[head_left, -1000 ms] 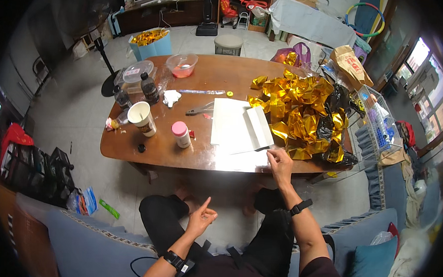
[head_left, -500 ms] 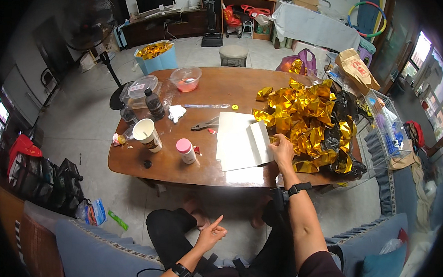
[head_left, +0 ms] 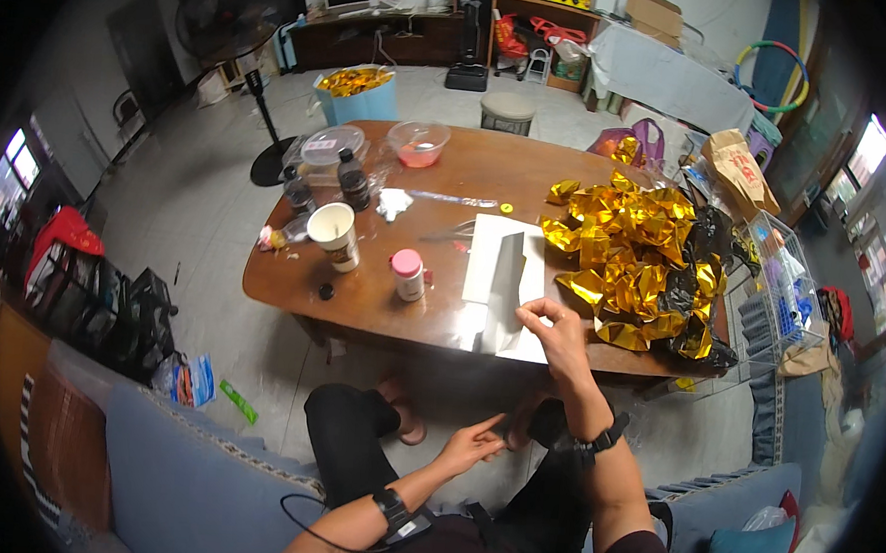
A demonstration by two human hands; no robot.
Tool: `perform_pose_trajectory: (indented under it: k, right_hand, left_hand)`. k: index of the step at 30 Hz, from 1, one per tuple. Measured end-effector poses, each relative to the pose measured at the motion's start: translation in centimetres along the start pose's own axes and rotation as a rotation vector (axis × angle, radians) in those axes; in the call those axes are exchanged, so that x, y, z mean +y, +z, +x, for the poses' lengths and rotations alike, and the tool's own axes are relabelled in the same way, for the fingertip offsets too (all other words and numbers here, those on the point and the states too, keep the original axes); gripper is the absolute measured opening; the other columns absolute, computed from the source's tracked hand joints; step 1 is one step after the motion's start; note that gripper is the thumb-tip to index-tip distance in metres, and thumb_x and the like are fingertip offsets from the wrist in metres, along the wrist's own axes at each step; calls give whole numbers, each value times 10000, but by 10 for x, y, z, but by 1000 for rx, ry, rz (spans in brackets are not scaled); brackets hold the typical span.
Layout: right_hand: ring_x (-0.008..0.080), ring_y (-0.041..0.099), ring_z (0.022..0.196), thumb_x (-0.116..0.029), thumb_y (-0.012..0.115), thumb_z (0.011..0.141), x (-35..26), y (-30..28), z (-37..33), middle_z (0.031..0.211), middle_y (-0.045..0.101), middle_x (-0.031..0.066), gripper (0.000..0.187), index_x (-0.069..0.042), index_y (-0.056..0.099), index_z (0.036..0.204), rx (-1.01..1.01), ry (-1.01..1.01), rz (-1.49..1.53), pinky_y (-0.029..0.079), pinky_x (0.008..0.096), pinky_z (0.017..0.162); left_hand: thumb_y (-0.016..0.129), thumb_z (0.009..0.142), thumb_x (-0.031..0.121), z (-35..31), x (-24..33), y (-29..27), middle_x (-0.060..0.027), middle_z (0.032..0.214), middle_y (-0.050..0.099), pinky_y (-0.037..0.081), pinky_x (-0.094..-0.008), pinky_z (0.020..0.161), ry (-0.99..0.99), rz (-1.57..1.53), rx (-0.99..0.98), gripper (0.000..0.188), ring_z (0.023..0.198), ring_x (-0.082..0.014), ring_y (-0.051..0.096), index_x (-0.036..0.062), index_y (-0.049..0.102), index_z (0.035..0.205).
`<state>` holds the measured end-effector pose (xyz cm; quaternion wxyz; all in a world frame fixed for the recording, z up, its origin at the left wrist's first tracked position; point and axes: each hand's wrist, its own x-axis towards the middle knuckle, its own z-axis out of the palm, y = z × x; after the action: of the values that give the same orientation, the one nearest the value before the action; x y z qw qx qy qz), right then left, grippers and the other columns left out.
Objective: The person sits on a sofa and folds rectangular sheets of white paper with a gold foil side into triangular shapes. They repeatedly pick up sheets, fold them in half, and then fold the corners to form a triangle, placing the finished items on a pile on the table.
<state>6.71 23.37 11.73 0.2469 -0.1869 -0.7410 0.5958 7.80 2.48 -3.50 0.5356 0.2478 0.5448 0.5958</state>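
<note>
My right hand (head_left: 552,330) pinches the near right edge of a white paper sheet (head_left: 506,283), between thumb and fingers. The sheet stands up in a tilted curve, its shaded side showing. Below and around it, more white paper (head_left: 485,245) lies flat on the wooden table (head_left: 420,337). My left hand (head_left: 472,448) hovers over my lap, holding nothing, with the index finger stretched out and the other fingers partly bent. Just right of the paper spreads a heap of crumpled gold foil (head_left: 625,251), with black plastic (head_left: 708,235) along its right side.
Left of the paper stand a pink-capped white bottle (head_left: 409,277), a paper cup (head_left: 336,239) and dark bottles (head_left: 353,182). Crumpled tissue (head_left: 394,205) and a clear bowl (head_left: 419,147) lie farther back. A wire basket (head_left: 780,259) stands beyond the table's right edge.
My right hand has drawn the sheet's edge slightly nearer and leftward over the paper, so it stands more upright. My left hand has shifted right over my lap. The whole view has turned slightly.
</note>
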Motion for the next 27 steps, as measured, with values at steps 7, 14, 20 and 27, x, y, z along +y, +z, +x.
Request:
perform_pose_trajectory:
  k: [7, 14, 20, 27]
  right_hand:
    - [21, 447, 673, -83, 567, 898, -63, 9, -87, 786, 527, -30, 58, -33, 537, 900, -181, 272, 490, 352, 163, 598]
    - [10, 448, 629, -105, 606, 872, -25, -7, -126, 724, 527, -66, 74, -41, 570, 871, 12, 266, 173, 349, 164, 557]
    - [14, 473, 664, -95, 598, 876, 0, 8, -141, 746, 546, -48, 84, -20, 561, 871, 102, 194, 35, 381, 170, 580]
    - [37, 507, 614, -97, 626, 856, 12, 34, -155, 669, 571, -24, 95, -18, 574, 859, 104, 196, -67, 421, 203, 569]
  left_hand:
    - [500, 951, 284, 7, 82, 22, -102, 1197, 553, 497, -275, 856, 372, -770, -77, 455, 1051, -166, 566, 25, 413, 1315]
    - [363, 981, 354, -31, 59, -36, -88, 1382, 415, 385, -323, 1014, 517, -724, -216, 523, 1247, -217, 424, 47, 314, 1401]
    - [343, 963, 515, -59, 75, -42, -90, 1378, 431, 386, -364, 1017, 330, -1011, -10, 628, 1231, -229, 449, 62, 346, 1399]
    - [464, 957, 416, -49, 61, -29, -77, 1228, 549, 440, -344, 964, 216, -837, 175, 518, 1104, -183, 545, 46, 429, 1318]
